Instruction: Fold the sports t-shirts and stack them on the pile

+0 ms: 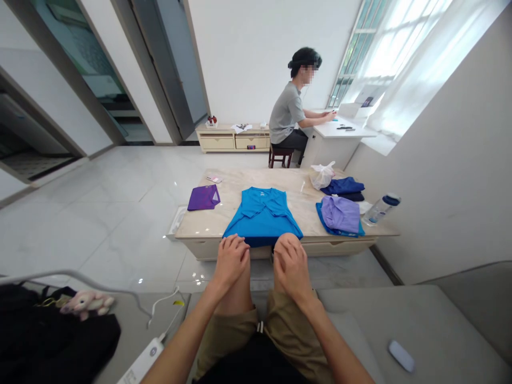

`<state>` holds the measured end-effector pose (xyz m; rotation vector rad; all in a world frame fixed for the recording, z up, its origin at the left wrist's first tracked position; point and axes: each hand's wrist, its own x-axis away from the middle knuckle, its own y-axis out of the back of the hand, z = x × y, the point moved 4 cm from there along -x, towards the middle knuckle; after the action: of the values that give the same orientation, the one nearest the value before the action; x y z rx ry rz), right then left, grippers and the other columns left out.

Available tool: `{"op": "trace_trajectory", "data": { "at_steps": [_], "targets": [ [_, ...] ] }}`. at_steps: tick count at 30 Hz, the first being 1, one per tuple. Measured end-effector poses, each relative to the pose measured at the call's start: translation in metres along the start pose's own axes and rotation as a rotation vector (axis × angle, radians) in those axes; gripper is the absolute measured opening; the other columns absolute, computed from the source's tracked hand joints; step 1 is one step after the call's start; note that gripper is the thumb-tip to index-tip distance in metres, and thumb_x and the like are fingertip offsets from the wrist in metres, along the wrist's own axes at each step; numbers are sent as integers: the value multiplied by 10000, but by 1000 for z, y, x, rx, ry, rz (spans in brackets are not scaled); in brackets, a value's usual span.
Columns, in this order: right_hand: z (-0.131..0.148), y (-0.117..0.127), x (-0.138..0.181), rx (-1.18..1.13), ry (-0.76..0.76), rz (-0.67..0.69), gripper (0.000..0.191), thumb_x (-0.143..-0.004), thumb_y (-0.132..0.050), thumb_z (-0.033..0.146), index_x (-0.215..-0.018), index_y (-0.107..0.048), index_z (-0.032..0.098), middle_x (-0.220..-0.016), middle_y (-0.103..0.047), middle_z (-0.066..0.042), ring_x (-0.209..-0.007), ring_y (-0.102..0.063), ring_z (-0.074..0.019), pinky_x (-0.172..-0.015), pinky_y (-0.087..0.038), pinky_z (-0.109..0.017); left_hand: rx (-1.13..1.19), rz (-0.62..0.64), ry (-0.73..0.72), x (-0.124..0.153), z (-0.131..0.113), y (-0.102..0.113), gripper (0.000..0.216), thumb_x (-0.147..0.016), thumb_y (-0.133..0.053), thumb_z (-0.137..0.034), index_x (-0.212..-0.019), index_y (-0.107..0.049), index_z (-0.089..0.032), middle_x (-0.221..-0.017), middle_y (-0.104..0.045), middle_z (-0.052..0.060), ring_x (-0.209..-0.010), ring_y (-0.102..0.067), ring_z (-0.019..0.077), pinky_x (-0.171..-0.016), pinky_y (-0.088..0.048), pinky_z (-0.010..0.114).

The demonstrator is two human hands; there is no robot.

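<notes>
My left hand [232,257] rests on my left knee, fingers laid flat over it and holding nothing. On the other knee lies my right hand [291,261], fingers spread and likewise holding nothing. Just beyond both knees, a bright blue shirt [262,213] is spread on the low marble-topped table [296,186], its sleeves folded inward and its lower edge at the table's near side. To its left is a folded purple garment [202,197]. On the right, a folded lavender garment [340,213] sits on top of blue cloth [347,232].
Behind that pile are a dark blue garment [344,185] and a white plastic bag [322,175]. A clear water bottle [380,210] stands at the right end. Across the room a person [288,114] sits at a white desk [340,133]. A power strip [142,362] lies beside me.
</notes>
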<state>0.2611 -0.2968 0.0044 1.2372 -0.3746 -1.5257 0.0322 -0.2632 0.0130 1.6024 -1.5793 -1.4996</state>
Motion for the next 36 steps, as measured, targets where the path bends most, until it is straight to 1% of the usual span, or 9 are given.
{"op": "trace_trajectory", "data": {
  "at_steps": [3, 8, 12, 19, 23, 26, 30, 34, 36],
  "targets": [
    [-37, 11, -29, -221, -89, -45, 305, -1086, -506, 303, -1190, -774, 201, -1274, -763, -150, -1217, -694, -279, -1101, -554, -459, 125, 73, 74, -30, 28, 1, 279, -1045, -575, -327, -1048, -851, -284, -1163, -844, 73, -1185, -724, 294, -1126, -539, 518],
    [-138, -9, -112, -296, -332, 60, 259, -994, -585, 344, -1017, -794, 193, -1016, -820, -114, -930, -756, -263, -894, -598, -399, 328, 114, 346, -114, 99, -17, 231, -964, -649, -369, -988, -848, -255, -1073, -861, 58, -1008, -785, 264, -966, -611, 390],
    [-215, -63, -189, -278, -523, 228, 202, -931, -651, 262, -968, -822, 162, -930, -841, -109, -889, -784, -243, -878, -585, -344, 366, 192, 566, -188, 153, -65, 158, -898, -720, -296, -950, -834, -201, -975, -866, 67, -918, -802, 242, -887, -612, 328],
    [-322, -186, -291, -121, -727, 351, 179, -912, -744, 237, -1010, -822, 110, -943, -838, -143, -852, -775, -230, -803, -537, -294, 275, 239, 730, -293, 237, -183, 316, -896, -791, -342, -1140, -788, -142, -1062, -853, 140, -1019, -799, 276, -901, -568, 337],
    [-363, -239, -318, -34, -655, 371, 218, -873, -832, 366, -858, -798, 151, -817, -807, -113, -787, -755, -253, -714, -505, -298, 157, 280, 657, -328, 265, -228, 336, -891, -827, -494, -1082, -786, -220, -1087, -849, 100, -1071, -781, 296, -857, -541, 325],
    [-379, -265, -336, -46, -508, 409, 171, -834, -841, 329, -747, -772, 200, -734, -782, -60, -719, -729, -225, -672, -502, -285, 65, 363, 541, -349, 273, -248, 221, -884, -848, -469, -927, -810, -256, -1032, -853, 65, -1034, -783, 308, -811, -528, 332],
    [-375, -258, -390, -30, -422, 193, 192, -826, -841, 348, -766, -766, 181, -728, -759, -61, -734, -710, -229, -778, -578, -336, 44, 261, 548, -396, 278, -234, 166, -890, -866, -357, -981, -837, -221, -1030, -852, 55, -1032, -779, 289, -873, -543, 336],
    [-346, -213, -460, -48, -400, -80, 205, -924, -772, 341, -956, -767, 139, -924, -790, -97, -889, -724, -254, -976, -584, -454, 57, -7, 510, -456, 273, -176, 370, -1019, -737, -406, -1112, -778, -50, -1021, -806, 52, -1018, -749, 209, -965, -528, 338],
    [-322, -183, -476, -111, -310, -147, 253, -1003, -704, 372, -1084, -744, 136, -1003, -785, -106, -949, -731, -250, -1011, -574, -464, 84, -147, 415, -466, 263, -143, 414, -1056, -676, -427, -1124, -749, -25, -1043, -790, 51, -1004, -733, 186, -979, -538, 362]
  ]
}}
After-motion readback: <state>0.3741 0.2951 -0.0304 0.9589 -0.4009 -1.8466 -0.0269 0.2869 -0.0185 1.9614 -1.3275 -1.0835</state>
